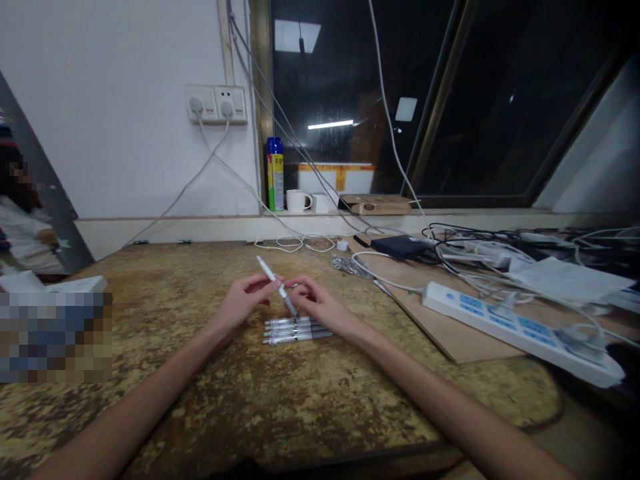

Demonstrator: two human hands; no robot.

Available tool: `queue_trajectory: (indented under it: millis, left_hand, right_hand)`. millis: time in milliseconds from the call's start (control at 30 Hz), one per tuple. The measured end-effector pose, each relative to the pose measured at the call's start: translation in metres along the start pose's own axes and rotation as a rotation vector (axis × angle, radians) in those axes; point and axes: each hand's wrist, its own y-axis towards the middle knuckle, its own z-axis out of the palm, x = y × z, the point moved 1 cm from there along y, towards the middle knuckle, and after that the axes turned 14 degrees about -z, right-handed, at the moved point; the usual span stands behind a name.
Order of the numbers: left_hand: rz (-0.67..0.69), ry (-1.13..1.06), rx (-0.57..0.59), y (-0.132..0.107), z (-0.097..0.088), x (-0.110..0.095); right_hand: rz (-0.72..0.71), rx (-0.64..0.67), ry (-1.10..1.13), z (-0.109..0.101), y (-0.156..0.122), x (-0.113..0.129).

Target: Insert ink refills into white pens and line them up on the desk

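A white-and-grey pen (268, 268) is held tilted above the table, its upper end leaning left. My left hand (243, 299) pinches it from the left near its middle, thumb and fingers closed. From the other side, my right hand (319, 303) has its fingers curled against the same pen; the exact contact of its fingertips is partly hidden. Just below the hands, several similar pens (281, 332) lie side by side on the worn wooden table (240, 407). Their right ends are partly covered by my right hand.
A white power strip (470, 308) rests on a brown board (430, 320) at the right, among tangled cables. Behind are a dark flat box (400, 247) and a crumpled clear packet (350, 265). A spray can (275, 175) and white mug (297, 201) stand on the sill.
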Motion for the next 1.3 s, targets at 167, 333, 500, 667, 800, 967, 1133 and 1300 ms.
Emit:
queue_trajectory:
  millis: [167,333,500,667,800,967,1133,1300]
  left_hand:
    - [0.151,0.069,0.110,0.002,0.002,0.000]
    - [0.179,0.147,0.135,-0.004,0.006,-0.003]
    - [0.143,0.057,0.067,0.003,-0.003,0.004]
    - [0.132,0.020,-0.010,0.016,-0.016,0.015]
    - [0.107,0.050,-0.026,0.022,-0.021,0.020]
    - [0.113,0.146,-0.054,0.023,-0.024,0.025]
    - [0.130,0.379,-0.078,0.018,-0.026,0.025]
    - [0.172,0.550,-0.105,0.013,-0.026,0.022]
  right_hand:
    - [-0.098,-0.168,-0.074,0.006,0.021,0.006]
    - [-0.122,-0.119,0.057,0.017,0.041,0.013]
    - [-0.105,-0.329,0.427,0.009,0.043,0.020]
    - [-0.046,-0.427,0.896,-0.010,0.037,0.032]
    - [0.030,-0.417,1.012,-0.015,0.032,0.034]
    - [0.013,-0.434,1.032,-0.015,0.029,0.033]
    - [-0.003,-0.480,1.049,-0.018,0.028,0.035]
    - [-0.016,-0.493,1.001,-0.022,0.027,0.035]
